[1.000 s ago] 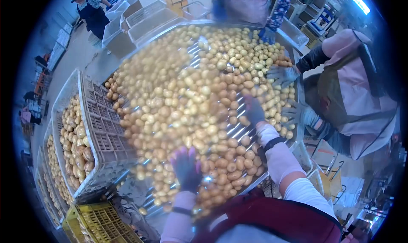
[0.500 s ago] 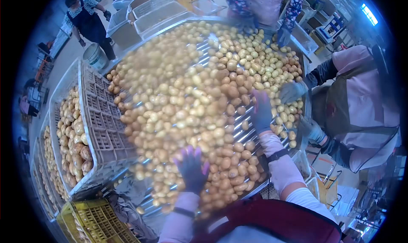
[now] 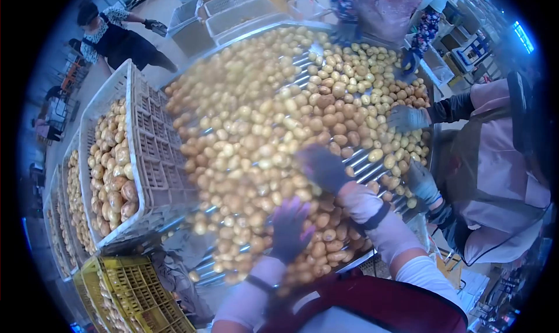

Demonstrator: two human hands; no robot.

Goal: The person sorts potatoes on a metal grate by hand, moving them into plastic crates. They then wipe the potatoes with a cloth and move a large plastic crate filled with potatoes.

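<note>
Potatoes (image 3: 250, 164) cover a metal roller table (image 3: 362, 165), whose bars show through gaps between them. My left hand (image 3: 289, 229), in a dark glove with pinkish fingertips, lies over the potatoes near the table's front, fingers spread and nothing in its grip. Farther up and to the right, my right hand (image 3: 323, 167), also gloved, rests palm down on the potatoes, blurred by motion. Its fingers point left and look stretched out; potatoes under the palm are hidden.
White crates (image 3: 166, 152) of potatoes line the left side, with a yellow crate (image 3: 140, 295) below. A co-worker's gloved hands (image 3: 407, 119) reach in from the right; another person (image 3: 387, 10) works at the far edge. At far left a person (image 3: 119, 42) stands beyond the crates.
My right hand has swept left across the potatoes, baring more rollers to its right. My left hand sits slightly farther right in view. The view has shifted, and the far-left person has changed posture.
</note>
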